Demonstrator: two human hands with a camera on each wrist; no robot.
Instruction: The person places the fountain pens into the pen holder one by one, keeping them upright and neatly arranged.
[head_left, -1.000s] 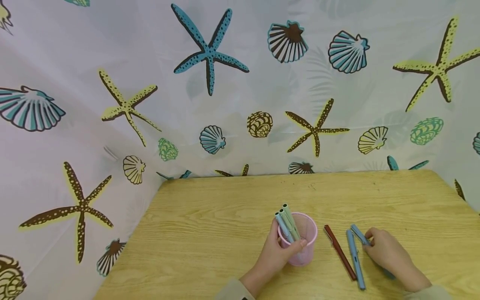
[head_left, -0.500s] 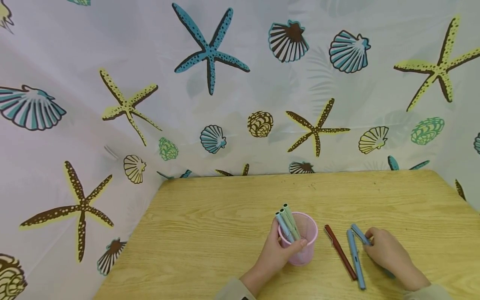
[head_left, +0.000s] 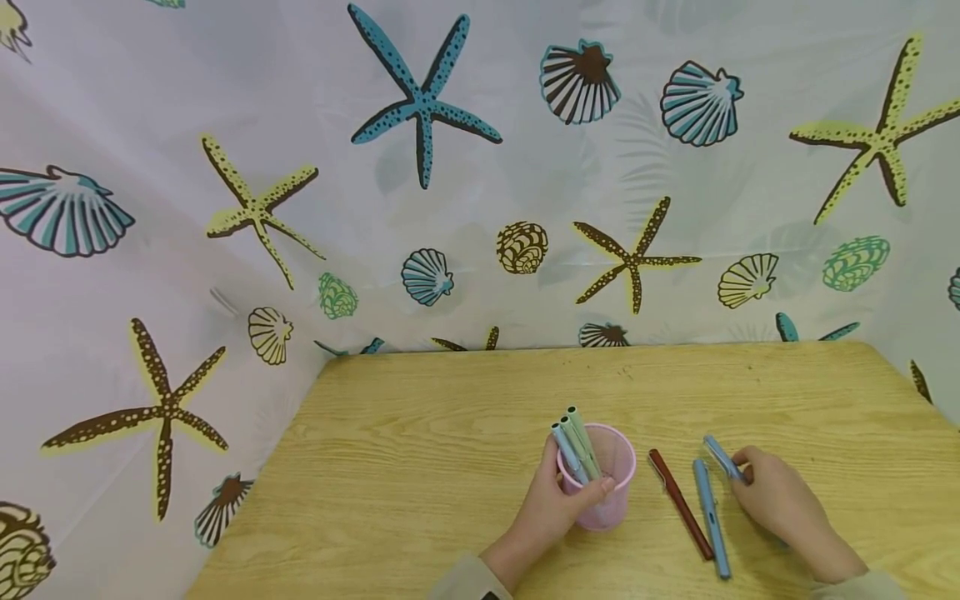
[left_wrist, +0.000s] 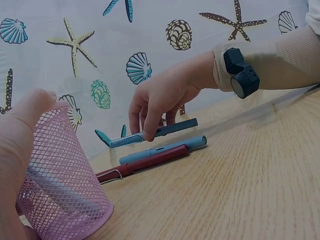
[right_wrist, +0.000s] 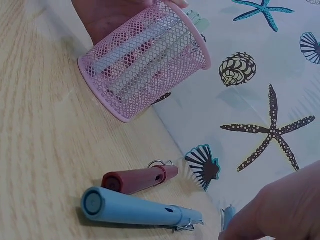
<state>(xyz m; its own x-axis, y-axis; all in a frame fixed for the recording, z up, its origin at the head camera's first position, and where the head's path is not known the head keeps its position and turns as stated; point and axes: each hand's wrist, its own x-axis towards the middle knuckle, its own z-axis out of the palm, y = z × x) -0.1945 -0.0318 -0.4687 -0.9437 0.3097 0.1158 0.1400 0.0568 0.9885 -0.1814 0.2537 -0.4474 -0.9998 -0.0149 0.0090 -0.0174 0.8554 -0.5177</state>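
Observation:
My left hand (head_left: 546,508) grips a pink mesh pen cup (head_left: 613,506), thumb over the near rim and fingers around the left side. Inside lean a light blue pen (head_left: 568,452) and two pale green pens (head_left: 582,440). Between thumb and fingers, my right hand (head_left: 780,502) pinches a blue pen (head_left: 722,455); in the left wrist view this pen (left_wrist: 170,131) is raised slightly over the table. Part of it is hidden behind the hand. Just left of that hand lie a second blue pen (head_left: 710,517) and a dark red pen (head_left: 681,506), their near ends close together.
The wood-grain table (head_left: 420,450) runs back to a white curtain (head_left: 480,175) printed with starfish and shells. More curtain encloses the left and right sides. A dark device (left_wrist: 241,72) is strapped on the right wrist over a beige sleeve (left_wrist: 280,62).
The right hand has picked up the blue pen it was touching, and its far end has risen a little. The left hand and cup stay in place.

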